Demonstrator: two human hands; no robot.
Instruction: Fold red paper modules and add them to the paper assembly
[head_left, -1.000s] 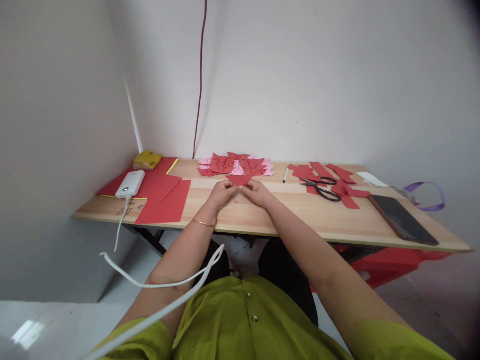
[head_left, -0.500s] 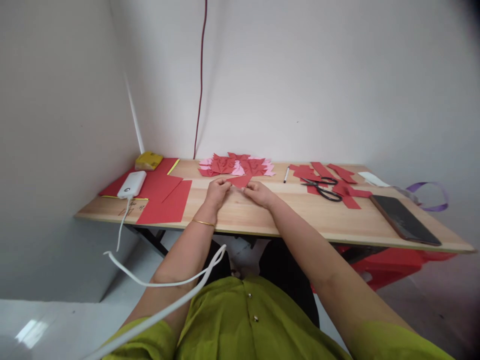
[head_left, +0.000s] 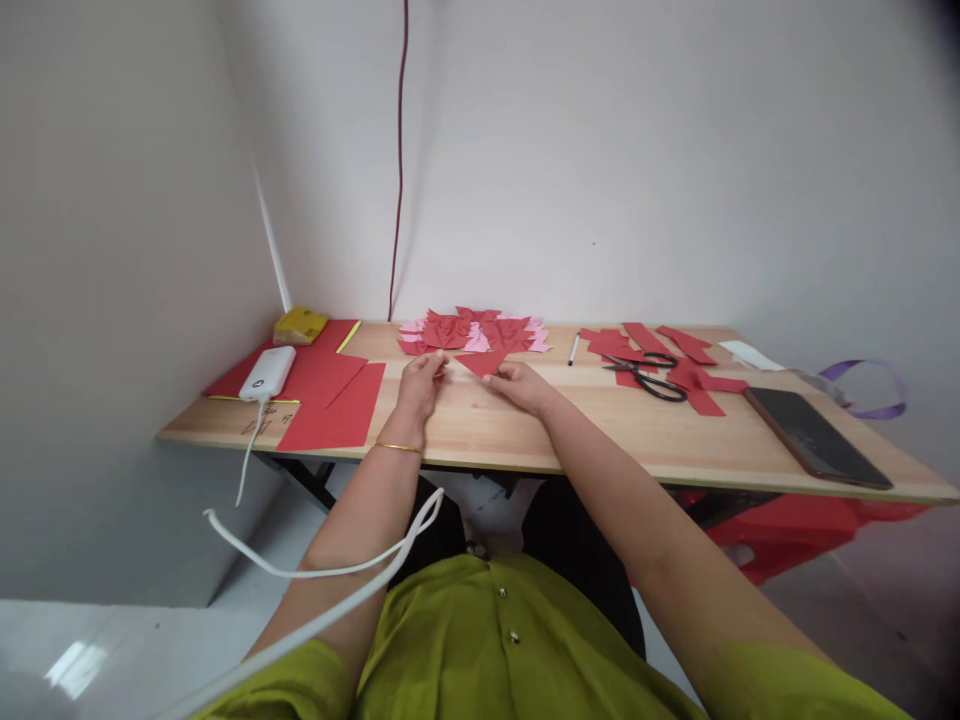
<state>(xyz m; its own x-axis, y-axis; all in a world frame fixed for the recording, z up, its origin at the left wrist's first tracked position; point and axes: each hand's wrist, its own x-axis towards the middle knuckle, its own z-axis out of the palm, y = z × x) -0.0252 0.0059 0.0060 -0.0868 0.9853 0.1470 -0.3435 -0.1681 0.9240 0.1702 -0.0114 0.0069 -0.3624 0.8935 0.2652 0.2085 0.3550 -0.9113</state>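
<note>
Since the earlier frame, the left hand (head_left: 418,388) has drawn off the red paper triangle (head_left: 480,361), fingers loosely apart just beside it, while the right hand (head_left: 525,386) pinches its right corner low over the table (head_left: 525,432); gripped at one corner only, the triangle may swing askew or unfold.

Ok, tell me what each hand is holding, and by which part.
The right hand pinches the red paper triangle by its right edge. The left hand holds nothing; it sits just beside the triangle's left corner.
</note>
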